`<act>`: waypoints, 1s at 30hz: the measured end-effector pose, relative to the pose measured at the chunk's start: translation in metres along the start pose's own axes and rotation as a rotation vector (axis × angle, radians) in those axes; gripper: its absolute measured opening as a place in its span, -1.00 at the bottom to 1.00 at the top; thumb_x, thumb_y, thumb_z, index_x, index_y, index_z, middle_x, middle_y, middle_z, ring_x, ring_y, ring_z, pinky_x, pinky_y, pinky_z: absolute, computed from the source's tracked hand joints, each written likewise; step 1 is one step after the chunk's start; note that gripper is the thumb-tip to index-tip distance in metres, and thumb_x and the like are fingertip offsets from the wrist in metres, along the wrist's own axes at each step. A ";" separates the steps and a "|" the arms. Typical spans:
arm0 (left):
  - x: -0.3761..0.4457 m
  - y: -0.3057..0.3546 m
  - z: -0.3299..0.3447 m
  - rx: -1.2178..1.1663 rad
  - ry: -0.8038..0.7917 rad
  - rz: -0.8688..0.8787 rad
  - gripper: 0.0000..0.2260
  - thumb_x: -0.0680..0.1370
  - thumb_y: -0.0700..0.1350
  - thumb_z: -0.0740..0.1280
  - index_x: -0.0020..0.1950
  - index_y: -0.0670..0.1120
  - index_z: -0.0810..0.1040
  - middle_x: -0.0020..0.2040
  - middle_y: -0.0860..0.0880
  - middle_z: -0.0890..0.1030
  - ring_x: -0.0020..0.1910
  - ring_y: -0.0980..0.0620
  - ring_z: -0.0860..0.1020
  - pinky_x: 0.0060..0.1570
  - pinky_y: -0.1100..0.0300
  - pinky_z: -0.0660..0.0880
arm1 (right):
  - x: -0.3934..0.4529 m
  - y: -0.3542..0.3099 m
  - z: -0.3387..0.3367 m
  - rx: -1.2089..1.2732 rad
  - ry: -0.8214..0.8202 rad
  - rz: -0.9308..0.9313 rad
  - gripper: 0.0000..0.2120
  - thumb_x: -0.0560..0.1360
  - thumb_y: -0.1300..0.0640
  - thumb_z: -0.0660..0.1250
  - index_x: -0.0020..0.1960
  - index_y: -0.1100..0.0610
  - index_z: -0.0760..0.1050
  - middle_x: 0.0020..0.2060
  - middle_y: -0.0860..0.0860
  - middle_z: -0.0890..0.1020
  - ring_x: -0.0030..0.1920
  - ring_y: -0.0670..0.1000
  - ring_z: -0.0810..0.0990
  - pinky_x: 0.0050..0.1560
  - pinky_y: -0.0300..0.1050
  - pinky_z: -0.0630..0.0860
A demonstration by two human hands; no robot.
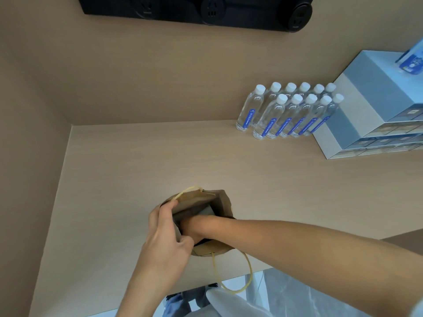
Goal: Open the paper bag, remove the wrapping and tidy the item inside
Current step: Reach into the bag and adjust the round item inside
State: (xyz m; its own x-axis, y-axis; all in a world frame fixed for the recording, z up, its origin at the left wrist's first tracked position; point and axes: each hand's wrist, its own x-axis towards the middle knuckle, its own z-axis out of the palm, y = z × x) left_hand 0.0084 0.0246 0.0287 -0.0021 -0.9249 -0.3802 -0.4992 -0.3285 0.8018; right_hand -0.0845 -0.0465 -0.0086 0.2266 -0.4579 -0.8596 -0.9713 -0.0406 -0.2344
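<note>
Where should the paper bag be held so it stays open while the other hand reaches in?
Pinch the paper bag at its left rim, coming from the left, as the left hand does. The bag stands upright with its mouth facing up, and the right hand fills the opening, so the rim is the free edge.

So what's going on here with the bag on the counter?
A person is working on a brown paper bag standing on a wooden counter. The left hand holds the bag's rim open while the right hand reaches down inside, its fingers hidden. Something grey shows in the bag, but nothing has come out yet. A cluster of water bottles and a stack of boxes sit untouched at the back right.
</note>
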 end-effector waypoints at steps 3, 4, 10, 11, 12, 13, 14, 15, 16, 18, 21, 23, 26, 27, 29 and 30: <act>-0.001 0.001 0.000 -0.022 0.007 0.009 -0.38 0.47 -0.31 0.24 0.48 0.05 0.19 0.27 0.17 0.21 -0.10 0.59 0.36 -0.14 0.29 0.34 | -0.007 0.003 -0.007 -0.088 -0.046 -0.073 -0.71 0.63 0.22 0.14 0.26 0.34 0.46 0.16 0.23 0.57 0.19 0.22 0.51 0.03 -0.05 0.39; -0.001 0.001 0.001 -0.024 0.008 0.010 -0.38 0.47 -0.32 0.24 0.48 0.03 0.19 0.26 0.17 0.21 -0.13 0.64 0.34 -0.14 0.28 0.34 | -0.008 0.005 -0.009 -0.133 -0.030 -0.078 -0.72 0.62 0.21 0.17 0.25 0.33 0.47 0.07 0.21 0.60 0.12 0.22 0.54 -0.04 -0.06 0.38; -0.006 0.005 0.009 0.015 0.034 0.009 -0.40 0.50 -0.31 0.22 0.50 -0.03 0.13 0.42 0.04 0.18 0.05 0.06 0.41 0.03 0.17 0.33 | -0.003 0.032 -0.011 0.063 0.292 0.219 -0.68 0.56 0.25 0.24 0.30 0.30 0.45 0.28 0.24 0.52 0.28 0.21 0.52 0.26 0.02 0.45; -0.007 0.005 0.011 0.018 0.028 0.013 -0.40 0.50 -0.31 0.21 0.50 -0.03 0.13 0.42 0.04 0.17 0.07 0.05 0.38 0.04 0.16 0.34 | 0.000 0.035 -0.010 0.142 0.295 0.246 -0.68 0.58 0.25 0.20 0.31 0.30 0.44 0.29 0.24 0.51 0.30 0.21 0.50 0.29 0.02 0.42; -0.007 0.005 0.012 0.023 0.023 0.016 -0.40 0.50 -0.31 0.21 0.50 -0.03 0.12 0.42 0.05 0.17 0.08 0.06 0.36 0.05 0.16 0.34 | 0.003 0.037 -0.008 0.235 0.300 0.260 -0.68 0.58 0.25 0.17 0.31 0.30 0.45 0.28 0.24 0.52 0.30 0.22 0.49 0.28 0.03 0.41; -0.007 0.005 0.013 0.027 0.024 0.015 -0.40 0.50 -0.30 0.21 0.50 -0.03 0.12 0.42 0.06 0.16 0.09 0.06 0.35 0.06 0.15 0.34 | 0.006 0.038 -0.006 0.328 0.318 0.261 -0.68 0.58 0.23 0.15 0.30 0.29 0.46 0.27 0.25 0.53 0.29 0.23 0.49 0.25 0.03 0.41; -0.007 0.005 0.013 0.027 0.026 0.009 -0.40 0.50 -0.30 0.22 0.50 -0.03 0.12 0.42 0.05 0.17 0.09 0.05 0.36 0.06 0.15 0.34 | 0.008 0.037 -0.004 0.393 0.342 0.284 -0.67 0.60 0.20 0.12 0.30 0.27 0.46 0.27 0.23 0.53 0.29 0.22 0.49 0.25 0.01 0.40; -0.008 0.005 0.013 0.025 0.026 0.003 -0.39 0.50 -0.30 0.23 0.50 -0.04 0.12 0.42 0.05 0.17 0.10 0.02 0.40 0.05 0.14 0.35 | 0.010 0.036 0.000 0.476 0.350 0.324 -0.64 0.63 0.16 0.05 0.33 0.24 0.45 0.29 0.19 0.53 0.31 0.18 0.48 0.28 -0.03 0.37; -0.008 0.005 0.013 0.022 0.023 -0.002 -0.40 0.49 -0.29 0.23 0.49 -0.03 0.13 0.40 0.05 0.18 0.09 -0.02 0.44 0.03 0.12 0.37 | 0.012 0.036 0.005 0.481 0.362 0.362 -0.61 0.65 0.12 -0.02 0.36 0.20 0.42 0.31 0.15 0.52 0.32 0.14 0.47 0.31 -0.07 0.33; -0.009 0.005 0.013 0.013 0.020 -0.005 -0.42 0.49 -0.28 0.24 0.47 -0.02 0.15 0.38 0.06 0.18 0.04 -0.07 0.49 -0.01 0.08 0.40 | 0.014 0.038 0.017 0.470 0.414 0.394 -0.58 0.67 0.06 -0.07 0.36 0.15 0.43 0.32 0.10 0.52 0.31 0.11 0.47 0.30 -0.10 0.33; -0.012 0.002 0.015 0.003 0.024 0.009 -0.43 0.48 -0.31 0.24 0.45 -0.01 0.18 0.35 0.07 0.19 0.04 -0.01 0.44 0.00 0.11 0.38 | 0.000 0.037 0.021 0.398 0.397 0.280 -0.68 0.62 0.15 0.08 0.26 0.20 0.51 0.22 0.17 0.58 0.22 0.19 0.54 0.13 -0.03 0.43; -0.013 0.002 0.015 -0.005 0.022 0.012 -0.43 0.48 -0.32 0.23 0.44 -0.01 0.19 0.30 0.09 0.19 0.05 0.02 0.41 0.01 0.15 0.34 | -0.009 0.037 0.022 0.267 0.385 0.140 -0.75 0.52 0.25 0.22 0.15 0.29 0.54 0.12 0.27 0.61 0.12 0.27 0.59 -0.05 -0.01 0.45; -0.014 0.002 0.015 -0.026 0.011 0.015 -0.43 0.47 -0.33 0.23 0.43 0.00 0.20 0.23 0.14 0.16 0.00 0.09 0.42 0.00 0.19 0.32 | -0.015 0.034 0.023 0.201 0.351 0.048 -0.77 0.48 0.27 0.26 0.11 0.29 0.54 0.12 0.26 0.59 0.09 0.25 0.59 -0.08 -0.04 0.45; -0.014 0.002 0.016 -0.028 0.008 0.018 -0.43 0.47 -0.33 0.23 0.43 0.00 0.20 0.23 0.15 0.16 -0.04 0.13 0.44 -0.03 0.20 0.32 | -0.017 0.031 0.022 0.178 0.346 0.024 -0.78 0.49 0.27 0.25 0.12 0.29 0.52 0.15 0.25 0.57 0.10 0.24 0.57 -0.07 -0.04 0.44; -0.014 0.002 0.016 -0.019 0.001 0.011 -0.43 0.48 -0.30 0.24 0.44 0.01 0.18 0.27 0.13 0.18 -0.04 0.10 0.48 -0.08 0.19 0.34 | -0.019 0.027 0.018 0.175 0.280 -0.015 -0.79 0.54 0.25 0.21 0.14 0.28 0.48 0.19 0.24 0.54 0.15 0.23 0.54 0.02 -0.02 0.45; -0.013 0.001 0.016 -0.013 -0.002 0.004 -0.43 0.49 -0.29 0.24 0.45 0.01 0.17 0.32 0.11 0.18 -0.03 0.07 0.49 -0.07 0.18 0.34 | -0.022 0.026 0.015 0.179 0.243 -0.029 -0.78 0.57 0.25 0.18 0.17 0.27 0.47 0.20 0.24 0.53 0.17 0.23 0.53 0.09 0.01 0.46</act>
State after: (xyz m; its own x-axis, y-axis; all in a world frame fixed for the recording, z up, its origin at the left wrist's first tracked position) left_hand -0.0059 0.0396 0.0275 -0.0056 -0.9257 -0.3782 -0.4876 -0.3277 0.8093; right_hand -0.1136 -0.0238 -0.0028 0.2089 -0.6585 -0.7230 -0.9317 0.0906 -0.3518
